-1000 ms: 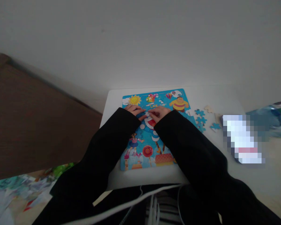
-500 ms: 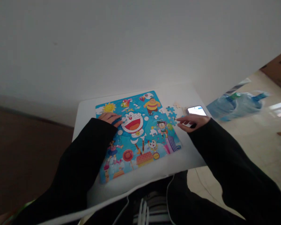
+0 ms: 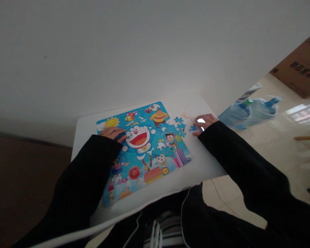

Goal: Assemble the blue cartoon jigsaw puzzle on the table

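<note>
A blue cartoon jigsaw puzzle (image 3: 155, 172) lies on the small white table, with a few pale gaps in its picture. My left hand (image 3: 111, 133) rests flat on its left part, fingers stretched out and holding nothing. Off the puzzle's right edge, my right hand (image 3: 206, 122) has its thumb and fingers closed around a blue puzzle piece (image 3: 192, 128), low over the tabletop. Just left of it lie several loose blue pieces (image 3: 180, 125). A phone (image 3: 200, 121) with a lit screen is mostly hidden by my right hand.
Behind the white table (image 3: 201, 162) rises a pale wall (image 3: 144, 51). On the tiled floor to the right lie large clear water bottles (image 3: 255, 112), with a cardboard box (image 3: 299, 67) farther back. A beige piece (image 3: 185, 114) sits near the loose pieces.
My right hand has shifted from beside the loose pieces to over the phone, and a blue piece now sits apart at its fingertips. My left hand stays on the puzzle. The view has turned slightly right.
</note>
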Demonstrator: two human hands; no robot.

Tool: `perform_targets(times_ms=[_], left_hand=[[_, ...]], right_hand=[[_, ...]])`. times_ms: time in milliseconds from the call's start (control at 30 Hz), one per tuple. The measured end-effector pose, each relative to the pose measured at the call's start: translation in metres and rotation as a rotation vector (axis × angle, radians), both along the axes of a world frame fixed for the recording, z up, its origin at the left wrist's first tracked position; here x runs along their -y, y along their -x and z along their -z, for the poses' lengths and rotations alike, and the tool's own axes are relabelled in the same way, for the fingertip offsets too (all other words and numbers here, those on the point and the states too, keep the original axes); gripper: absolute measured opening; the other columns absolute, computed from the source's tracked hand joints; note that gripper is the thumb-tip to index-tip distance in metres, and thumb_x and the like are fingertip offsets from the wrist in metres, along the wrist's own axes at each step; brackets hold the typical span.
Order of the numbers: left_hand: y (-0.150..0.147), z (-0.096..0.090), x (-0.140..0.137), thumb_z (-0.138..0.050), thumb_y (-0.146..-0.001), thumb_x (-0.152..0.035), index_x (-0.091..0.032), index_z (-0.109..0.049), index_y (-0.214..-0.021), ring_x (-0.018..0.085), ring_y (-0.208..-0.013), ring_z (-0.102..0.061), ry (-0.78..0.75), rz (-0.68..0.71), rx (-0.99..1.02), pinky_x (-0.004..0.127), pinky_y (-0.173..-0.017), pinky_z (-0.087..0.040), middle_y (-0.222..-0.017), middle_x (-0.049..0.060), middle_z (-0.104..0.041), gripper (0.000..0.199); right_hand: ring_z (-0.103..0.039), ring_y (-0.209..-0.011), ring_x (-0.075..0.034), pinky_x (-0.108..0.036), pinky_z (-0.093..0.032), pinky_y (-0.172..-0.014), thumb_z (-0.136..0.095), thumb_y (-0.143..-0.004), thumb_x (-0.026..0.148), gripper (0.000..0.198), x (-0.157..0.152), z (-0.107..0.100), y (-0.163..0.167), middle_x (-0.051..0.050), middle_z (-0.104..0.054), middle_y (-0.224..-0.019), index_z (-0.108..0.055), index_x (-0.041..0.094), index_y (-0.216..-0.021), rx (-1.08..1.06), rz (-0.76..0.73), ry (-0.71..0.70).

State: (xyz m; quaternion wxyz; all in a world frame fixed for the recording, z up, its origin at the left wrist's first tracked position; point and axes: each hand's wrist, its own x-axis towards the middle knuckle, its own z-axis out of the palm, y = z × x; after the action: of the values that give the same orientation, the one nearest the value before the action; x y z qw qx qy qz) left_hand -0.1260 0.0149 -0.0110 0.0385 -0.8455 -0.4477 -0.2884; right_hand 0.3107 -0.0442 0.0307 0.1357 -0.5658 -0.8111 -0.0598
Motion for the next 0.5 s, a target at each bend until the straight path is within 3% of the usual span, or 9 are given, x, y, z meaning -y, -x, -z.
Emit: perform_targets(times_ms=[167, 300, 500], left_hand=[[0.004, -0.003, 0.003, -0.054, -0.080, -0.050, -0.027, -0.060, -0.097, 0.019, -0.088, -0.056, -0.007, -0.040, -0.072, 0.037, -0.080, -0.049, -0.094, -0.002, -0.061, 0.030], [0.004, -0.007, 0.003, -0.053, -0.078, -0.055, -0.022, -0.064, -0.096, 0.020, -0.086, -0.057, 0.012, -0.034, -0.115, 0.036, -0.078, -0.048, -0.093, 0.002, -0.063, 0.040], [-0.002, -0.015, 0.000, -0.055, -0.077, -0.051, -0.020, -0.067, -0.087, 0.018, -0.082, -0.061, 0.091, -0.026, -0.028, 0.029, -0.078, -0.048, -0.087, 0.005, -0.066, 0.034]], right_hand=[[-0.057, -0.092, -0.024, -0.038, -0.047, -0.079, -0.061, -0.071, 0.043, 0.030, 0.002, -0.003, 0.006, -0.004, -0.065, -0.098, -0.068, 0.024, -0.092, -0.044, 0.003, 0.032], [-0.060, -0.078, -0.020, -0.032, -0.048, -0.074, -0.059, -0.071, 0.034, 0.033, 0.001, -0.014, 0.023, -0.007, -0.068, -0.086, -0.067, 0.017, -0.098, -0.054, 0.016, 0.003], [-0.060, -0.074, -0.018, -0.032, -0.051, -0.071, -0.058, -0.073, 0.033, 0.035, -0.008, -0.041, 0.065, -0.004, -0.069, -0.085, -0.065, 0.019, -0.104, -0.171, -0.225, -0.102]])
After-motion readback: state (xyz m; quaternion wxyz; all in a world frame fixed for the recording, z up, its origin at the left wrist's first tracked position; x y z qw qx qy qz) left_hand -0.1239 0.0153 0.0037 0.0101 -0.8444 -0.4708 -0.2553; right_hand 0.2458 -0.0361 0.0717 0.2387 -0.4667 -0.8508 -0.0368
